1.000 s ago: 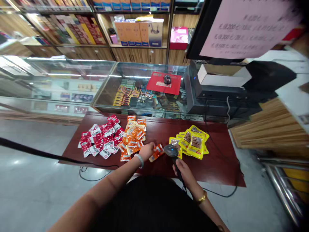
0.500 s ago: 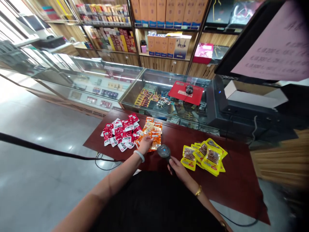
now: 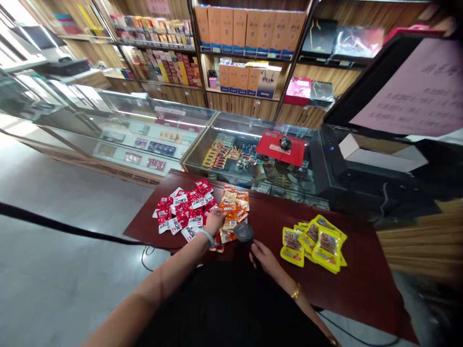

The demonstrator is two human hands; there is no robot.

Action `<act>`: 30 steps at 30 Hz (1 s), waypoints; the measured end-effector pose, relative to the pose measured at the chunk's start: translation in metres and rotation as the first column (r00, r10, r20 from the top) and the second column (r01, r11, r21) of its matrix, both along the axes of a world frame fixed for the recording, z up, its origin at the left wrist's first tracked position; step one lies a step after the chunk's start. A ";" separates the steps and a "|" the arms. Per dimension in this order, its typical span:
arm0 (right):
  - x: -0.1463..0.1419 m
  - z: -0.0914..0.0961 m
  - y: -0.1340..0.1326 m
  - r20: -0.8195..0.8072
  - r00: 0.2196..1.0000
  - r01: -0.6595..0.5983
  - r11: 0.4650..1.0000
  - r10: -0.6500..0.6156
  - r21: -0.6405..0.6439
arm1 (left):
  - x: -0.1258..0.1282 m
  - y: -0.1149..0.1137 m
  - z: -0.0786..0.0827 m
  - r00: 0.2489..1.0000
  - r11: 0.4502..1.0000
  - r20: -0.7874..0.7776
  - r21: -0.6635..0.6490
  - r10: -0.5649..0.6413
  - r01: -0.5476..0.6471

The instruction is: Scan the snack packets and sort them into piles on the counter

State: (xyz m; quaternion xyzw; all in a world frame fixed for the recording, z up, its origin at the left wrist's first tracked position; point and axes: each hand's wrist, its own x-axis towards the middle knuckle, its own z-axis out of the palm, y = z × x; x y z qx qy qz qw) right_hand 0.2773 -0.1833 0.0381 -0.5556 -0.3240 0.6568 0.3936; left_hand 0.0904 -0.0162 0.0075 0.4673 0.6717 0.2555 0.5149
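My right hand (image 3: 262, 255) is wrapped round the dark handle of a barcode scanner (image 3: 243, 232), whose head points toward the small orange snack packets (image 3: 237, 205). My left hand (image 3: 216, 220) is at the left edge of those packets, its fingers drawn together; whatever they pinch is hidden. To its left lies a heap of red and white snack packets (image 3: 186, 207), close to the fingers. Larger yellow snack packets (image 3: 327, 243) overlap in a pile right of my right hand. All of these rest on a dark red-brown table (image 3: 264, 284).
Behind the table stands a glass display counter (image 3: 173, 113), with a computer mouse (image 3: 285, 143) on a red mat (image 3: 265, 144). At the right are a dark monitor (image 3: 347, 96) and an open white box (image 3: 383, 152). A black cable (image 3: 72, 221) crosses at left.
My left hand has shifted from over the orange packets to their left edge, beside the red heap. The blue light on the scanner's head no longer shows. The whole view has shifted slightly.
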 end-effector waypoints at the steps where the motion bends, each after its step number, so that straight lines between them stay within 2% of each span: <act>1: -0.004 0.000 0.001 0.003 1.000 0.013 1.000 -0.013 -0.004 | -0.002 0.004 0.000 0.999 1.000 -0.030 0.006 -0.022 0.022; 6: -0.019 0.001 0.003 0.023 0.995 0.093 0.995 -0.093 -0.018 | -0.012 0.022 -0.003 0.947 0.980 -0.265 0.029 -0.185 0.199; 10: -0.027 0.005 -0.004 0.040 0.983 0.180 0.983 -0.179 -0.019 | -0.020 0.030 -0.006 0.889 0.944 -0.366 0.072 -0.274 0.320; 13: -0.028 0.008 -0.015 0.039 0.963 0.268 0.963 -0.266 -0.043 | -0.020 0.034 -0.006 0.848 0.893 -0.465 0.225 -0.252 0.389; 15: -0.026 0.008 -0.025 0.034 0.944 0.329 0.942 -0.327 -0.071 | -0.013 0.034 -0.003 0.834 0.830 -0.501 0.345 -0.231 0.438; 18: -0.018 0.005 -0.041 0.013 0.911 0.412 0.906 -0.413 -0.100 | 0.012 0.023 0.006 0.805 0.732 -0.513 0.417 -0.299 0.538; 22: 0.007 0.002 -0.060 -0.005 0.879 0.472 0.872 -0.476 -0.127 | 0.060 -0.011 0.011 0.725 0.640 -0.468 0.361 -0.505 0.679; 26: 0.044 0.007 -0.077 -0.031 0.867 0.490 0.862 -0.498 -0.132 | 0.114 -0.051 0.000 0.624 0.575 -0.425 0.255 -0.656 0.778; 30: 0.087 0.013 -0.097 -0.003 0.862 0.504 0.857 -0.507 -0.102 | 0.171 -0.076 -0.012 0.490 0.483 -0.495 0.154 -0.717 0.862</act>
